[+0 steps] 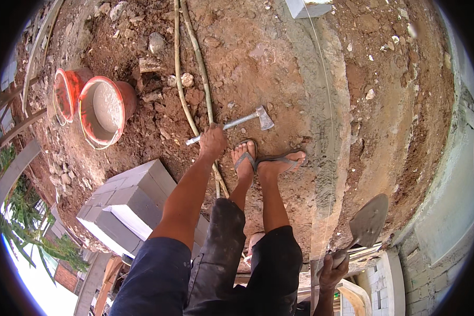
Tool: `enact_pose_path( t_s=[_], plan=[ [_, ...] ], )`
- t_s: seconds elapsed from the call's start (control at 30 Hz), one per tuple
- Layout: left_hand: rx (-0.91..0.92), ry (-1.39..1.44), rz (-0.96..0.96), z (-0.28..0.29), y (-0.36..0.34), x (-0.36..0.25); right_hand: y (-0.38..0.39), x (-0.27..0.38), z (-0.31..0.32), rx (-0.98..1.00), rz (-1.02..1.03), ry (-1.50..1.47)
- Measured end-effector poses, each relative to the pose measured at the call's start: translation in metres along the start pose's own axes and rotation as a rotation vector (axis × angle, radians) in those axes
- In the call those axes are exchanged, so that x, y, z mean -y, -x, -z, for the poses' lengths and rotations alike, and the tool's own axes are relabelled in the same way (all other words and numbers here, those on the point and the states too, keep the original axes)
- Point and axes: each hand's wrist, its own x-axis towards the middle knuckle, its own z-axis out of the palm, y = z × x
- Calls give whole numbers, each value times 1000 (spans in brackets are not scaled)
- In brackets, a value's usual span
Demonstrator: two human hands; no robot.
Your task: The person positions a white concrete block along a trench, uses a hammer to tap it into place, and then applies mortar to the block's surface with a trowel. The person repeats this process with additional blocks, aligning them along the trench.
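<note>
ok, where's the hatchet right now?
In the head view the hatchet lies on the red dirt at centre, its handle end under the left hand, its head pointing right, just above the sandalled feet and beside two thin poles.

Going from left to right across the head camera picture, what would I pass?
Two orange buckets → stack of grey blocks → left hand gripping a hatchet → feet in sandals → trowel held in the right hand.
</note>
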Motion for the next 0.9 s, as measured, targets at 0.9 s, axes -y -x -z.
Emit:
enact_pose_path(
  t_s=[0.9],
  plan=[
    [-821, 108, -179, 89, -294, 9, -558, 505, -398, 204, 680, -299]
  ],
)
